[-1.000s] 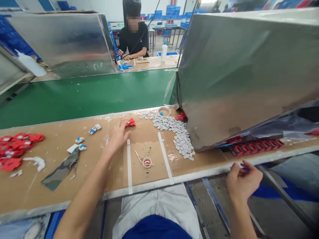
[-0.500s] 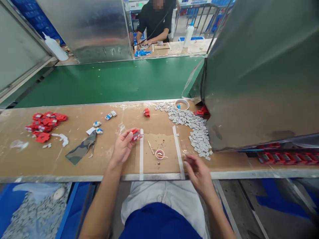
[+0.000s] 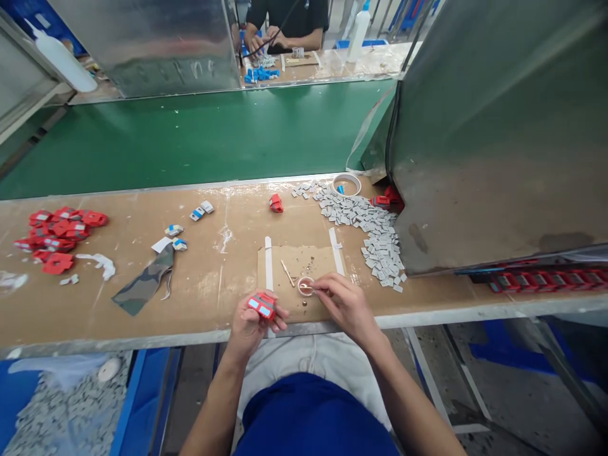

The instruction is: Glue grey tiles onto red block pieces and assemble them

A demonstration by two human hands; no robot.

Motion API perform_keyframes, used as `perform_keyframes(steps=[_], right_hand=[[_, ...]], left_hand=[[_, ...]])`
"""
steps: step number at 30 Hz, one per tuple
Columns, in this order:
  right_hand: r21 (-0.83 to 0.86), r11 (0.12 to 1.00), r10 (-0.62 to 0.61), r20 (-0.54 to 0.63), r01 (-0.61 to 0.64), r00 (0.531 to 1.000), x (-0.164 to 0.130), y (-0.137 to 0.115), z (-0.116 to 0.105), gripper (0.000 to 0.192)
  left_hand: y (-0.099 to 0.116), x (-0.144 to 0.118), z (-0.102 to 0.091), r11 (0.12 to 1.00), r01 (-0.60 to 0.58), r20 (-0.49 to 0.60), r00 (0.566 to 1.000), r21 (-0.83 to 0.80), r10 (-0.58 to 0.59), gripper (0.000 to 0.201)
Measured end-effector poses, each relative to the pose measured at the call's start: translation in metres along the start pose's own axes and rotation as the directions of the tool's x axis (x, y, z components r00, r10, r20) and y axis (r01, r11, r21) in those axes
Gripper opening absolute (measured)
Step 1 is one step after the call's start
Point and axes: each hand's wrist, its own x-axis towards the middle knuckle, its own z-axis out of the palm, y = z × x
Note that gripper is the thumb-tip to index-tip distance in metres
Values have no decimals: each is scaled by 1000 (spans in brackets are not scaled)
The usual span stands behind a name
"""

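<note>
On your brown table (image 3: 228, 278) you have a pile of red pieces (image 3: 61, 231), a patchy green cloth (image 3: 142, 278), a taped-down cardboard square (image 3: 323, 259), little gray tiles (image 3: 377, 234) and some blue-and-white pieces (image 3: 197, 214).

A factory assembly floor is showing itself in facing workbenches (image 3: 213, 272) that are flanking a long green surface (image 3: 213, 145), with a co-worker (image 3: 287, 22) in a dark top sitting at the far side. Batches of matching red pieces (image 3: 61, 231) and small grey tiles (image 3: 380, 247) are lying in heaps, while large metal enclosures (image 3: 498, 145) and white squeeze bottles (image 3: 360, 35) are standing along the line.
</note>
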Motion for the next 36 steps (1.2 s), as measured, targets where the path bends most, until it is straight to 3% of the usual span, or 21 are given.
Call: perform_keyframes(steps=[5,10,13,17,20,25,29,32,36], right_hand=[[2,999,-38,-112,38,993,4,6,9,15],[-61,992,-119,-251,107,961,7,15,18,16],[-34,993,-115,-314,110,942,5,19,24,23],[118,992,90,-334,-53,938,-3,21,27,24],[255,941,304,-336,-224,891,-9,21,28,24],[458,850,443,-358,-260,822,-16,10,26,30],[418,886,360,-347,-201,866,-19,-13,23,25],[307,942,237,-312,-138,920,-18,-27,24,20],[239,967,153,-281,-85,947,-15,-33,29,18]], left_hand=[[3,0,4,968,-86,66,995,236,72,59],[8,-2,6,934,-97,140,989,343,52,37],[8,-1,3,907,-110,140,989,407,57,36],[6,0,-1,823,-225,126,974,521,186,39],[4,0,1,738,-301,116,949,604,293,32],[2,-3,8,573,-315,146,936,757,322,17],[1,-5,11,497,-307,165,936,811,309,12],[0,-6,11,508,-297,161,942,808,295,13],[-1,-6,10,512,-304,170,941,803,291,15]])
